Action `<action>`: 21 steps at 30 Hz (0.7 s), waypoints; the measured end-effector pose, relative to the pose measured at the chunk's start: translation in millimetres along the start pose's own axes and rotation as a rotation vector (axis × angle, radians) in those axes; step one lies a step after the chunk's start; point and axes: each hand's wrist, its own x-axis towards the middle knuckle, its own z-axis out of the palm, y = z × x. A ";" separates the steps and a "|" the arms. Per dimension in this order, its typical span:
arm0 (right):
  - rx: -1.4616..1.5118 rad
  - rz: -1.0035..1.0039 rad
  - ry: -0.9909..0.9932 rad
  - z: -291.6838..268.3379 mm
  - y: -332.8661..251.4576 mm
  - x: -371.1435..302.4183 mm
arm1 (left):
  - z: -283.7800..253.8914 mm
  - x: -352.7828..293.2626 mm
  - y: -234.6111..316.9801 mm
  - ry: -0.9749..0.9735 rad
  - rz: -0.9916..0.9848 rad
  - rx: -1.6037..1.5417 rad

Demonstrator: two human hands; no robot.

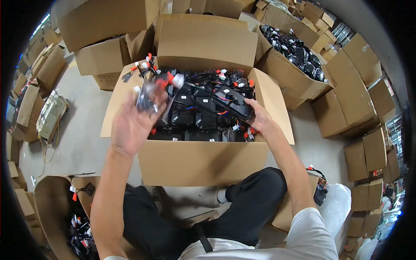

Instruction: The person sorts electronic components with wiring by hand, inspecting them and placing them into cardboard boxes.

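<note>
My right hand [261,116] grips a black plastic module [234,100] by its right end, thumb on top. The module is tilted over the open cardboard box [203,162] in front of me. A black cable [199,90] runs from it toward a white and red connector [175,81] near my left hand [138,119]. That hand is raised at the box's left side, its fingers smeared by motion beside a blurred cluster of clear and red parts [151,93]. Whether they grip it cannot be told. Several black modules [184,118] with wires and coloured connectors fill the box.
More wired parts lie on the box's left flap [130,78]. A carton of black parts [299,56] stands at the back right. Another open carton [52,195] is by my left leg. A clear plastic-wrapped roll [337,206] stands at my right.
</note>
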 end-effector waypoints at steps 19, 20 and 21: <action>-0.631 0.133 0.145 -1.1 55.0 24.3 | -6.5 6.3 -30.9 -0.093 -0.053 0.481; -0.714 0.180 0.103 -1.3 52.3 25.0 | -6.2 3.5 -28.7 -0.078 -0.061 0.529; -0.862 0.162 0.158 6.1 59.6 29.4 | -7.6 -3.0 -23.8 -0.048 -0.065 0.584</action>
